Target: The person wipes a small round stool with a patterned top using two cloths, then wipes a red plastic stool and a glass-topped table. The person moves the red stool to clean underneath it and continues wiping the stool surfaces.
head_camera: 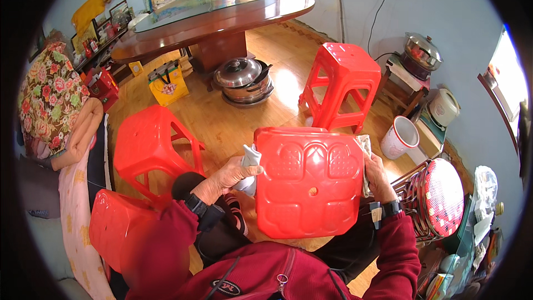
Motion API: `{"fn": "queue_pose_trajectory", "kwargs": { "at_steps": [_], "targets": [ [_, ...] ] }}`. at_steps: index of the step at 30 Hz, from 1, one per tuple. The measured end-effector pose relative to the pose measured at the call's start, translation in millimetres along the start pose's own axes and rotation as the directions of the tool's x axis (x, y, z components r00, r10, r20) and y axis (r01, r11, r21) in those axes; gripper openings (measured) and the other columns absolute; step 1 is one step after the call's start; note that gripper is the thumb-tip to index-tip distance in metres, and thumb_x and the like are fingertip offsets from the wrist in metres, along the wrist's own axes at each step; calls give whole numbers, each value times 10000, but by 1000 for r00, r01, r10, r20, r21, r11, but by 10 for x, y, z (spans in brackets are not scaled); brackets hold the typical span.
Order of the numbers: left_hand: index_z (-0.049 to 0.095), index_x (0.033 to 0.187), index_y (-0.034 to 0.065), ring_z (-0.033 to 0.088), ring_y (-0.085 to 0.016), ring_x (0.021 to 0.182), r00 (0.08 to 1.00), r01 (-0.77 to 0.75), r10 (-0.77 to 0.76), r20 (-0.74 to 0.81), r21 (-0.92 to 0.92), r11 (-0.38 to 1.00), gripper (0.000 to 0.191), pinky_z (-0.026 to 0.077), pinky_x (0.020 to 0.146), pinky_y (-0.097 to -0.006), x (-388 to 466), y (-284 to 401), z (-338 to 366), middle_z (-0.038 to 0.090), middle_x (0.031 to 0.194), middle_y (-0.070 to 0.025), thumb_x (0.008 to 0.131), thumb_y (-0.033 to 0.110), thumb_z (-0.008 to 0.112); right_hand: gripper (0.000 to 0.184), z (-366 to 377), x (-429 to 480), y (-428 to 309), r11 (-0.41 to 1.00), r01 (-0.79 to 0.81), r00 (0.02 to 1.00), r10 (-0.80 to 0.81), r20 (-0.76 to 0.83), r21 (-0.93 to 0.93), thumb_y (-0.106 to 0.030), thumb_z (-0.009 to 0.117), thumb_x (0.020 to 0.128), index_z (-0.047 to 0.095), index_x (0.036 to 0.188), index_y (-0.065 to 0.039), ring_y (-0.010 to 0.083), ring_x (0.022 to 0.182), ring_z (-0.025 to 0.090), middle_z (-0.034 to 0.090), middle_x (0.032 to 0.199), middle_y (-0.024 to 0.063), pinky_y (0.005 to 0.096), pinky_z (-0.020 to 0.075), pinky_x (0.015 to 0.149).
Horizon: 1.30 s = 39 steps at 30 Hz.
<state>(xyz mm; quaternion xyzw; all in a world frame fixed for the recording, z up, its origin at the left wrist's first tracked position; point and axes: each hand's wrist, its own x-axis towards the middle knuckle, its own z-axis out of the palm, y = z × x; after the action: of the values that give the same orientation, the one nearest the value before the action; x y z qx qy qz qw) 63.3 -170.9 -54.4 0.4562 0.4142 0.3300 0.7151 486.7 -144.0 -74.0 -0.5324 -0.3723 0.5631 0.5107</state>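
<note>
A red plastic stool (308,216) is held up between my hands, its square seat with moulded petal shapes and a small centre hole facing me. My left hand (227,177) grips the seat's left edge through a light cloth (251,159), thumb on the rim. At the right edge my right hand (378,177) holds the stool with a beige cloth (365,146) under the fingers. Two more red stools stand on my left, one (139,150) farther off and another (118,225) close by. A taller-looking red stool or stack (347,60) is on the floor ahead, right of centre.
A round wooden table (287,6) with a glass top stands ahead; lidded pots (239,75) sit on the floor before it. At right are a white bin (399,137), a pot on a small stand (410,79) and stacked round-seated stools (445,198). A cloth-covered sofa (75,216) runs along my left.
</note>
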Motion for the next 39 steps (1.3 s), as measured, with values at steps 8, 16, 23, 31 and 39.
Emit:
{"fn": "queue_pose_trajectory", "kwargs": {
  "at_steps": [8,16,23,31,39],
  "targets": [
    [520,1313,48,548,-138,1051,986,-112,48,159,423,899,622,457,935,-322,143,103,-60,606,1116,1,809,217,842,339,-214,106,339,988,-115,992,120,-39,107,-267,512,1056,631,1169,29,185,802,696,723,1013,104,347,580,726],
    [591,1246,59,603,-137,1028,944,154,-276,182,497,854,566,485,921,-320,-79,117,-352,670,1088,-9,763,130,877,329,33,-126,635,985,-170,984,170,-49,-2,-273,481,1061,642,1133,4,169,674,653,705,875,73,356,542,601],
    [535,1319,21,627,-132,1000,935,312,-351,56,346,885,592,511,905,-317,-86,-79,-414,660,1161,-38,869,291,808,315,10,-495,796,950,-307,951,309,28,-60,-263,458,1068,623,1141,-4,141,625,624,681,829,49,317,515,540],
    [563,1330,7,633,-159,1089,973,230,-228,-30,84,970,535,496,945,-314,-248,-345,-313,664,1225,-58,927,315,734,295,82,-770,755,963,-218,976,215,-34,-161,-217,454,1071,609,1198,-2,134,696,609,665,858,46,310,511,615],
    [602,1279,-4,612,-132,1054,967,236,-202,-156,243,941,473,489,922,-317,-82,-155,-469,666,1181,-42,943,312,708,269,102,-466,461,611,230,970,-210,124,-758,-216,569,986,626,1054,38,457,868,674,672,871,296,491,512,727]
  ]
}}
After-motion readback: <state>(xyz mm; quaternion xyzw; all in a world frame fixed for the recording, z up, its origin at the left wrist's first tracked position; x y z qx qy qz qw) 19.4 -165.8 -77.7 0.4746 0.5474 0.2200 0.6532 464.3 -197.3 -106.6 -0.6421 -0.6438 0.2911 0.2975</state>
